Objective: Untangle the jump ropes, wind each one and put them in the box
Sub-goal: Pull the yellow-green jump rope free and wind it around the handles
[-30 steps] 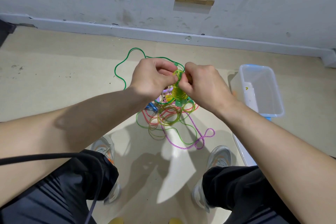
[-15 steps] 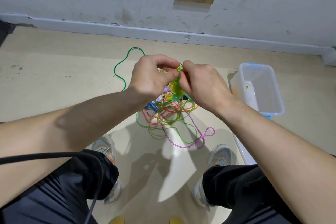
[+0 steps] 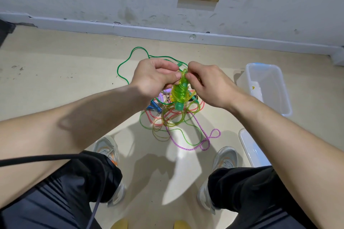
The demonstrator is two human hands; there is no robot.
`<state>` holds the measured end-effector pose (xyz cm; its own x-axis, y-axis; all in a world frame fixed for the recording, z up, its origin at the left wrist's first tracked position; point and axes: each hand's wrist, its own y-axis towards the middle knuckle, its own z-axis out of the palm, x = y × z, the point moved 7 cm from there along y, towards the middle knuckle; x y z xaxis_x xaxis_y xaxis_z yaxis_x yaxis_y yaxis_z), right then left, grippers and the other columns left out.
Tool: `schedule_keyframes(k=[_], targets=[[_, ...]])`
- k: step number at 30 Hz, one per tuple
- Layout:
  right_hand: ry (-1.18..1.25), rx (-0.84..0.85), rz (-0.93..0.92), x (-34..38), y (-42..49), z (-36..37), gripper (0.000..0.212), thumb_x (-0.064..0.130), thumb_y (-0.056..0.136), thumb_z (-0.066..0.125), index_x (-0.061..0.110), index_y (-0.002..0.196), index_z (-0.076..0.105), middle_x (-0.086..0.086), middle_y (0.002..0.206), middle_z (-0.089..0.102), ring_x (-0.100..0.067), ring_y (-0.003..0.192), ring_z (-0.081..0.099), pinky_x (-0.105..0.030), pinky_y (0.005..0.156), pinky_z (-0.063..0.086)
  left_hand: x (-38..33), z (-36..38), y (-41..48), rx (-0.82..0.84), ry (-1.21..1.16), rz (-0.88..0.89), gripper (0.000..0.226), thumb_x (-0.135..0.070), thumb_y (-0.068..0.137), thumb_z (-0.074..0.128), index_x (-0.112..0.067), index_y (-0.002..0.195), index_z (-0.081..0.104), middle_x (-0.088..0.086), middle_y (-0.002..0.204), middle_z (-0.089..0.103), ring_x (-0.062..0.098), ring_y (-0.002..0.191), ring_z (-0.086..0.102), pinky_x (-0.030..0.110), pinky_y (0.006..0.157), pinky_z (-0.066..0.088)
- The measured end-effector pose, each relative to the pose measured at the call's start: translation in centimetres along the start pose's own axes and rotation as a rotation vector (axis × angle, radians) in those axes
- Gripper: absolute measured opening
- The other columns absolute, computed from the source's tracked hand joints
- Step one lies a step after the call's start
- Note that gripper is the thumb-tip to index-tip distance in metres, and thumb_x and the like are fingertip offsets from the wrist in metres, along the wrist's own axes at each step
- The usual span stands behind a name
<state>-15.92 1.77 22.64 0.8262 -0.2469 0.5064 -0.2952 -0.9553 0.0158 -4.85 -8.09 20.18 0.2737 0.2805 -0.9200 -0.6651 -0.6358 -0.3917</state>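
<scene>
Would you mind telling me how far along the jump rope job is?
Nothing looks finished: the box holds no ropes. In hand: left hand and right hand pinch the yellow-green rope, wound around its handles. Remaining: boxing it, then the tangle of other ropes on the floor.

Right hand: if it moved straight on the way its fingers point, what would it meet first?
The right hand would probably meet the wound translucent yellow-green jump rope first, then the left hand.
</scene>
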Motion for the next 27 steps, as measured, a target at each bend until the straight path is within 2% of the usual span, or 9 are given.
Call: schedule_keyframes(k=[3, 7, 12, 15, 18, 20, 23, 27], targets=[[0.007, 0.006, -0.013, 0.2, 0.0, 0.2, 0.019, 0.021, 0.103, 0.048, 0.019, 0.085, 0.044, 0.000, 0.068, 0.054, -0.028, 0.066, 0.047, -0.038, 0.060, 0.038, 0.3, 0.0, 0.1, -0.010, -0.047, -0.033, 0.014, 0.000, 0.083, 0.076, -0.011, 0.089, 0.070, 0.001, 0.072, 0.073, 0.009, 0.060, 0.066, 0.017, 0.057, 0.052], [0.003, -0.006, -0.011, 0.2, -0.1, 0.5, 0.020, 0.021, 0.104, 0.047, 0.020, 0.084, 0.042, 0.005, 0.066, 0.048, -0.027, 0.065, 0.043, -0.038, 0.059, 0.034, 0.7, 0.1, 0.1, -0.021, -0.100, -0.081, 0.016, -0.004, 0.083, 0.078, -0.011, 0.094, 0.069, 0.005, 0.081, 0.073, 0.010, 0.059, 0.067, 0.017, 0.053, 0.050], [0.019, -0.046, 0.001, -0.1, -0.1, 0.3, 0.020, 0.023, 0.104, 0.047, 0.020, 0.084, 0.045, -0.004, 0.073, 0.062, -0.029, 0.069, 0.055, -0.042, 0.064, 0.045, 0.9, 0.1, 0.3, -0.044, -0.192, -0.111, 0.023, 0.001, 0.080, 0.078, -0.009, 0.096, 0.064, 0.006, 0.076, 0.070, 0.013, 0.057, 0.067, 0.018, 0.052, 0.051], [0.049, -0.061, 0.021, -0.4, -0.1, 0.2, 0.021, 0.025, 0.104, 0.047, 0.019, 0.084, 0.046, -0.006, 0.074, 0.064, -0.030, 0.070, 0.058, -0.043, 0.065, 0.048, 0.9, 0.0, 0.5, -0.053, -0.193, -0.088, 0.023, 0.001, 0.080, 0.078, -0.009, 0.092, 0.062, 0.002, 0.069, 0.069, 0.012, 0.059, 0.066, 0.019, 0.057, 0.052], [0.083, -0.075, 0.032, -0.5, -0.1, 0.2, 0.022, 0.025, 0.104, 0.047, 0.019, 0.083, 0.046, -0.005, 0.073, 0.065, -0.028, 0.068, 0.059, -0.041, 0.064, 0.047, 1.1, 0.0, 0.7, -0.041, -0.155, -0.044, 0.021, -0.001, 0.079, 0.079, -0.010, 0.087, 0.063, 0.000, 0.066, 0.070, 0.017, 0.067, 0.065, 0.025, 0.068, 0.054], [0.050, -0.060, 0.010, -0.3, 0.0, 0.3, 0.021, 0.023, 0.104, 0.047, 0.018, 0.083, 0.045, -0.003, 0.071, 0.060, -0.030, 0.068, 0.052, -0.040, 0.061, 0.041, 1.3, 0.0, 0.7, -0.032, -0.128, -0.027, 0.019, -0.001, 0.080, 0.079, -0.010, 0.086, 0.063, -0.001, 0.065, 0.069, 0.017, 0.067, 0.065, 0.027, 0.071, 0.055], [-0.070, 0.013, -0.040, 0.2, 0.1, 0.9, 0.020, 0.020, 0.103, 0.045, 0.020, 0.085, 0.037, 0.002, 0.071, 0.042, -0.028, 0.070, 0.037, -0.036, 0.062, 0.027, 1.9, 0.1, 0.7, -0.037, -0.115, -0.045, 0.016, 0.001, 0.081, 0.078, -0.008, 0.086, 0.064, 0.001, 0.067, 0.070, 0.012, 0.060, 0.066, 0.020, 0.064, 0.054], [-0.113, 0.067, -0.070, 0.2, 0.0, 1.8, 0.017, 0.014, 0.097, 0.045, 0.022, 0.086, 0.034, 0.003, 0.077, 0.040, -0.029, 0.072, 0.037, -0.036, 0.063, 0.027, 2.6, 0.0, 0.9, -0.040, -0.115, -0.100, 0.014, 0.002, 0.082, 0.077, -0.005, 0.089, 0.067, 0.011, 0.079, 0.071, 0.011, 0.057, 0.066, 0.017, 0.061, 0.054]])
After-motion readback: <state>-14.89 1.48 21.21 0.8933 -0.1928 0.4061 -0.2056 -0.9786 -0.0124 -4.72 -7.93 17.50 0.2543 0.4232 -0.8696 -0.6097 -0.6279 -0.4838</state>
